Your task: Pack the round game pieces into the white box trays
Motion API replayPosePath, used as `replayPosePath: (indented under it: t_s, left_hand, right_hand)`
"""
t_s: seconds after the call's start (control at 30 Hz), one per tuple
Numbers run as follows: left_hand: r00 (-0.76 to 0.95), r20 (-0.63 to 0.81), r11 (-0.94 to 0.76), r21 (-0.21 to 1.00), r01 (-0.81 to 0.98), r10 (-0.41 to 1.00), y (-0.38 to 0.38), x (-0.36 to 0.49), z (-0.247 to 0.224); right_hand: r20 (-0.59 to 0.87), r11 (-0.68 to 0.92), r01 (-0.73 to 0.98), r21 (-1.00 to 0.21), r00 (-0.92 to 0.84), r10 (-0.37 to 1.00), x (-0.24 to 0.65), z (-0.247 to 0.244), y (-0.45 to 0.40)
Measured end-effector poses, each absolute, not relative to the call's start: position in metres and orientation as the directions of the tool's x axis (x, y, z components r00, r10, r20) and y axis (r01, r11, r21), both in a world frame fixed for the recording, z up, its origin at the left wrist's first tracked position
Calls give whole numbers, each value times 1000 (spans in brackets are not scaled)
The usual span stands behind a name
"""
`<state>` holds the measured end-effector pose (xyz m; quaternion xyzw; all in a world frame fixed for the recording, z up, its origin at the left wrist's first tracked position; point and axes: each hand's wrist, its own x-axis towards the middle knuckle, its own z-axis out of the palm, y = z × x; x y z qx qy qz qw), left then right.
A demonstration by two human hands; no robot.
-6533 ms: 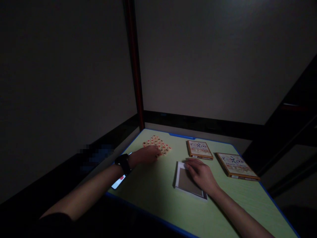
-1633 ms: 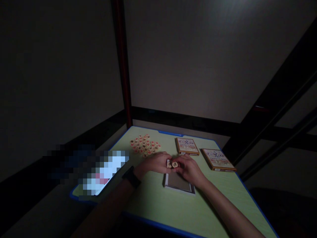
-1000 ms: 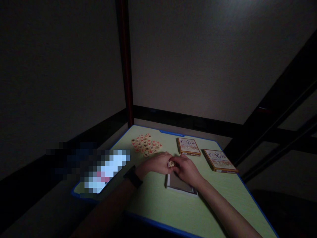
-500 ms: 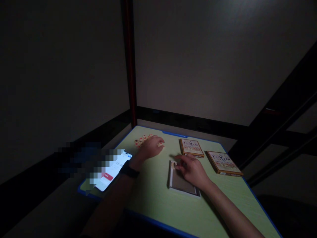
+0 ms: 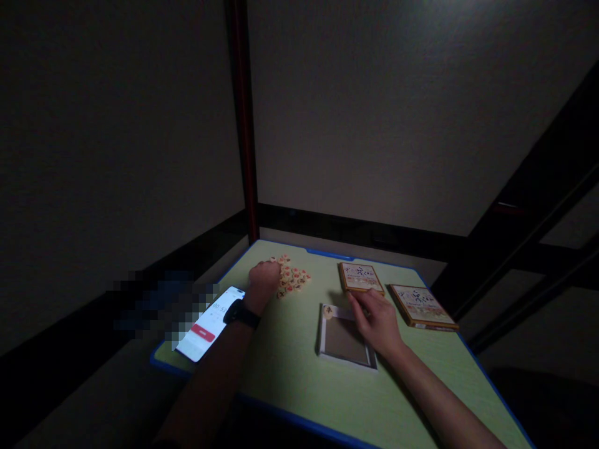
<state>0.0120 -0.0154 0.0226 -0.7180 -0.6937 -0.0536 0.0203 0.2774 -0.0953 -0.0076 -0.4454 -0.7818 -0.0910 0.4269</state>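
Several round pieces with red or black characters (image 5: 294, 279) lie in a loose group on the green table (image 5: 285, 362). My left hand (image 5: 265, 284) rests against the left side of this group, its fingers curled; what they hold, if anything, is hidden. An open shallow box (image 5: 346, 342) sits nearer to me, with one round piece (image 5: 328, 311) in its far left corner. My right hand (image 5: 372, 315) is above the box's right side, thumb and index finger close together, and any small thing between them cannot be made out.
Two flat printed boxes stand behind and right of the open box, a smaller-looking one (image 5: 361, 277) and another (image 5: 423, 305) near the right edge. A lit phone (image 5: 208, 327) lies at the left edge. Walls rise behind the table.
My left hand has moved left, uncovering more of the round pieces. My right hand has drawn back to the right from the piece in the box's corner, which now shows fully.
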Motion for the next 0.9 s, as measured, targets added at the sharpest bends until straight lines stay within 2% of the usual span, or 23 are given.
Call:
replayPosePath:
  t_s: [0.9]
  left_hand:
    - [43,45,-48,114,992,998,-15,11,25]
  right_hand:
    - [744,596,797,-100,-338,576,275,-8,-97]
